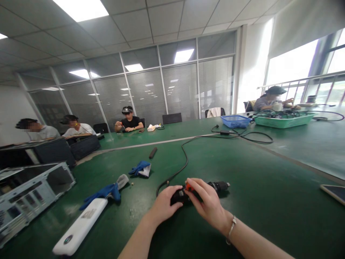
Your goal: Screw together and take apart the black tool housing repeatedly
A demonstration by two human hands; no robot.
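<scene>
A black corded power drill [221,186] with an orange part [189,186] lies on its side on the green table, its chuck pointing right. My left hand [163,203] is closed around the rear of the drill, with thumb and fingers on either side of the black body. My right hand [207,199] pinches at the orange part from above, and its fingers cover much of the middle of the tool. A black cable [185,158] leaves the drill's rear end and runs away across the table.
Left: an open metal computer case [35,198], a long white device [81,226], blue-grey gloves [114,192]. Ahead is a dark bar [153,153]. Right: a blue basket [235,121], a green basket [284,122] holding cables, a phone-like slab [334,192]. Several people sit around the table.
</scene>
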